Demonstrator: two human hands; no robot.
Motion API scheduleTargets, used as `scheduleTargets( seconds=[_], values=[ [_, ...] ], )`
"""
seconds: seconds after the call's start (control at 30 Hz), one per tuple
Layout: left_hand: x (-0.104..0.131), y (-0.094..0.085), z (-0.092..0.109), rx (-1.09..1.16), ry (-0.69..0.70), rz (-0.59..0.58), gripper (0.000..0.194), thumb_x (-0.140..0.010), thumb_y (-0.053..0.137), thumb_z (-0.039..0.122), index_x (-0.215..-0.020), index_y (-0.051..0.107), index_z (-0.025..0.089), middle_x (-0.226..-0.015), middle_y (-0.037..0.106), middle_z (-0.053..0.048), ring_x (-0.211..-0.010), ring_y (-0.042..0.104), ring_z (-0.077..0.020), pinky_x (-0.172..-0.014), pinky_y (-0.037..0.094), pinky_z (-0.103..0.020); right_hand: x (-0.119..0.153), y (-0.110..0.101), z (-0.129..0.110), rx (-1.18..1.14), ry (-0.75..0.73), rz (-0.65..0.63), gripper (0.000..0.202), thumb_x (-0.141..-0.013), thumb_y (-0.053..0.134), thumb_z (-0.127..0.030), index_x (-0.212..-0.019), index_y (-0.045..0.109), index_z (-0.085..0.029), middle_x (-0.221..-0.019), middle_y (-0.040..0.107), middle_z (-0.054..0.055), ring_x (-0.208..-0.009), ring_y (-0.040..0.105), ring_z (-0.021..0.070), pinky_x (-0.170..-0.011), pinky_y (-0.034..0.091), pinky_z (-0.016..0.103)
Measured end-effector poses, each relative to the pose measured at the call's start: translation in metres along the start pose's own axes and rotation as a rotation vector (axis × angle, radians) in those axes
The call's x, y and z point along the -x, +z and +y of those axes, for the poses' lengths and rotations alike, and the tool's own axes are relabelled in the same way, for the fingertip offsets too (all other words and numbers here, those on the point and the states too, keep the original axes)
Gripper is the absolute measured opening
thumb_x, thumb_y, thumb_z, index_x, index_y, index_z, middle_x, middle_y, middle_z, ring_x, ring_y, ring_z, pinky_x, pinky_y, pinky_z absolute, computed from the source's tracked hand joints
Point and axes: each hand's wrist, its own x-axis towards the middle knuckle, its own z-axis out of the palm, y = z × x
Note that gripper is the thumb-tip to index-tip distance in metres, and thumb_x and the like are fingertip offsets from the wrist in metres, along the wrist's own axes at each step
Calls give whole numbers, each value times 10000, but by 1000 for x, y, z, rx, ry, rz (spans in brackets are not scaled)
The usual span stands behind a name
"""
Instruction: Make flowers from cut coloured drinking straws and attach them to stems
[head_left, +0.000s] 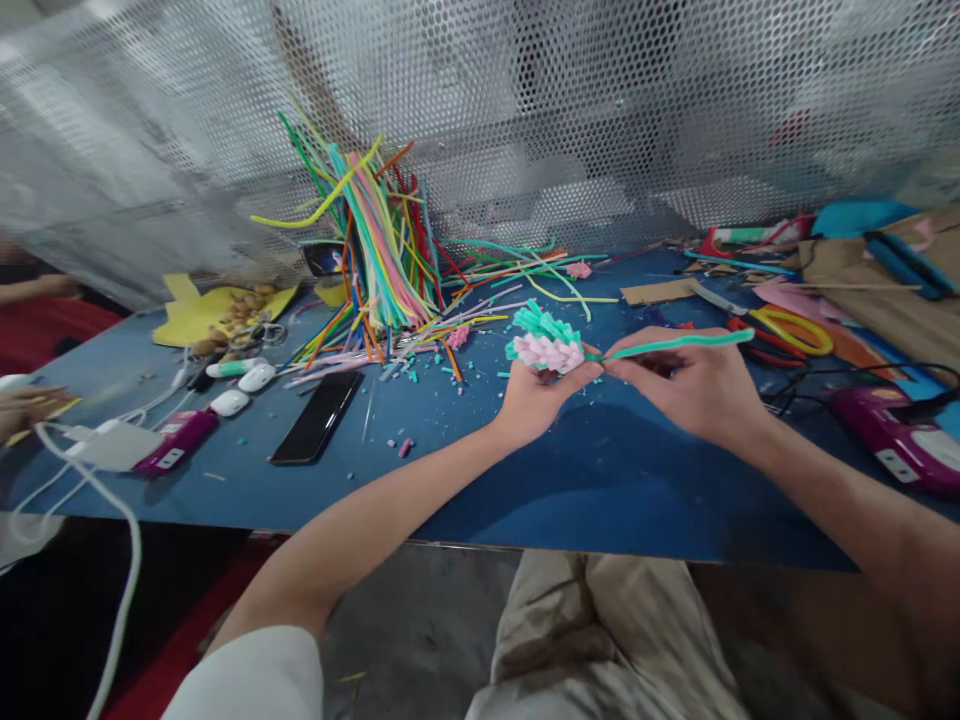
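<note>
A fuzzy flower-like piece (pixel 547 352), pale pink in front and mint green behind, is held above the blue table by my left hand (pixel 536 398), its thumb and fingers closed near the base. From that base a green pipe cleaner (pixel 690 343) stretches right, passing over my right hand (pixel 694 385). The thumb and forefinger of my right hand pinch the stem beside my left thumb, the fingertips of both hands almost touching.
A tall bundle of coloured pipe cleaners (pixel 382 250) stands at the back left. A black phone (pixel 316 418) lies on the blue table (pixel 450 500). Scissors with yellow handles (pixel 795 328) and purple devices (pixel 900 435) are at right. Another person's hand (pixel 26 408) shows far left.
</note>
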Motion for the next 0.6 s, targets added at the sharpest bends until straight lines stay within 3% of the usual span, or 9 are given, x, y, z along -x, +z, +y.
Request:
scheduleTargets(
  seconds=[0.13, 0.33, 0.47, 0.6],
  values=[
    [-8, -11, 7, -69, -33, -215, 301, -802, 771, 432, -963, 724, 182, -966, 743, -48, -923, 687, -175, -899, 541, -324, -5, -14, -5, -213, 210, -204, 215, -830, 722, -433, -787, 761, -226, -641, 689, -8, -497, 569, 130, -436, 400, 261],
    [-15, -21, 14, -134, -37, -410, 309, -767, 794, 460, -925, 754, 198, -1038, 714, -52, -943, 663, -174, -874, 522, -318, -9, -20, -7, -585, 453, -523, 285, -800, 747, -455, -808, 721, -172, -683, 681, 13, -401, 388, 50, -356, 228, 232],
    [-10, -18, 19, -159, -57, -315, 319, -742, 812, 471, -861, 761, 179, -921, 730, -39, -862, 662, -168, -841, 533, -318, -7, -14, -7, -707, 502, -563, 291, -799, 751, -461, -853, 700, -180, -758, 699, 32, -445, 475, 73, -328, 234, 214],
    [-3, -9, 17, -10, -41, -96, 294, -754, 813, 436, -891, 769, 181, -810, 735, -24, -747, 660, -141, -773, 542, -297, -5, -5, -9, -654, 420, -368, 275, -804, 752, -457, -818, 724, -184, -658, 656, 18, -491, 525, 103, -381, 383, 227]
  ],
)
